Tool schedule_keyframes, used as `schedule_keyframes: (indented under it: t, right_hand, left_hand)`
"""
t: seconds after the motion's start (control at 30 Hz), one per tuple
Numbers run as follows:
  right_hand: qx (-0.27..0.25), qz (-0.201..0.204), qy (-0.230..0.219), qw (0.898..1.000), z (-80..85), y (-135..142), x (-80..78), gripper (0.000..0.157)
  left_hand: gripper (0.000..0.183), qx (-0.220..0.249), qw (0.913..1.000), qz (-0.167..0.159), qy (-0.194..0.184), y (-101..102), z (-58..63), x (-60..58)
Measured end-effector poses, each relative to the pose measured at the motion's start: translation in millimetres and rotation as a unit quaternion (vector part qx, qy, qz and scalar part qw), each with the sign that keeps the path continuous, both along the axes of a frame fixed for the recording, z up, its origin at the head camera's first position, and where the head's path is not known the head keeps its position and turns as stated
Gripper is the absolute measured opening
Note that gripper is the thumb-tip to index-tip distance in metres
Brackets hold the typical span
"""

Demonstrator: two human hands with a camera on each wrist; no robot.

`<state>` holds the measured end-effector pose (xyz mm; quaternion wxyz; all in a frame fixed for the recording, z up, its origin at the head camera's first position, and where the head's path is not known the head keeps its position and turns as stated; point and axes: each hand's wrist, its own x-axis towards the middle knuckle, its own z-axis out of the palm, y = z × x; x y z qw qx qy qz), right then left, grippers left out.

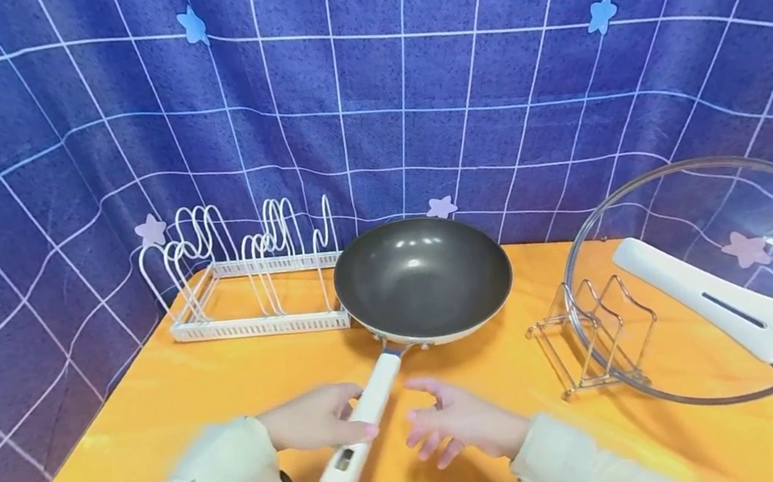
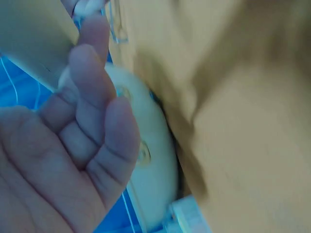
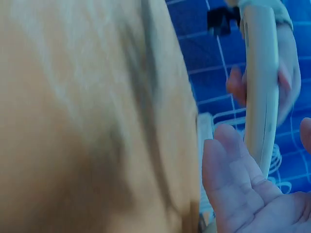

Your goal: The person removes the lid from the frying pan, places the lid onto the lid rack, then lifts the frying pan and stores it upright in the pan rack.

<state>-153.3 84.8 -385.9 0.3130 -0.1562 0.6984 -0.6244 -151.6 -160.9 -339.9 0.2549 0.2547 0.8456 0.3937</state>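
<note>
A wok (image 1: 423, 277) with a dark inside and a long white handle stands mid-table, its handle pointing toward me. My left hand (image 1: 318, 417) holds the handle from the left, thumb across its top and fingers round the far side. The right wrist view also shows that hand's thumb and fingers on opposite sides of the white handle (image 3: 261, 92). Pale and curved, the wok's outer wall (image 2: 155, 165) shows behind the left fingers. To the right of the handle, my right hand (image 1: 464, 418) is empty, fingers apart and slightly bent.
A white rack (image 1: 261, 325) with upright loops stands left of the wok, close to its rim. On the right, a large glass lid (image 1: 714, 308) with a white handle leans in a small wire stand (image 1: 597, 335). A blue gridded curtain (image 1: 364, 73) hangs behind the orange tabletop (image 1: 160, 417).
</note>
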Motion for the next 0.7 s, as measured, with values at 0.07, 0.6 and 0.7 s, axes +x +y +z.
schedule_keyframes:
  t: [0.07,0.6,0.7]
  right_hand:
    - [-0.010,0.002,-0.006,1.000,3.2,-1,5.3,0.071]
    - [0.000,-0.056,-0.023,0.998,14.1,35,28.8,0.081]
    - [-0.003,-0.072,-0.032,0.997,13.0,36,36.9,0.084]
  left_hand:
    - [0.040,-0.004,0.9997,-0.012,0.020,10,-1.4,-0.9]
    - [0.030,-0.024,0.9938,-0.075,0.079,70,-10.6,-6.6]
    - [0.024,-0.017,0.9961,-0.060,0.062,76,-17.2,-10.4]
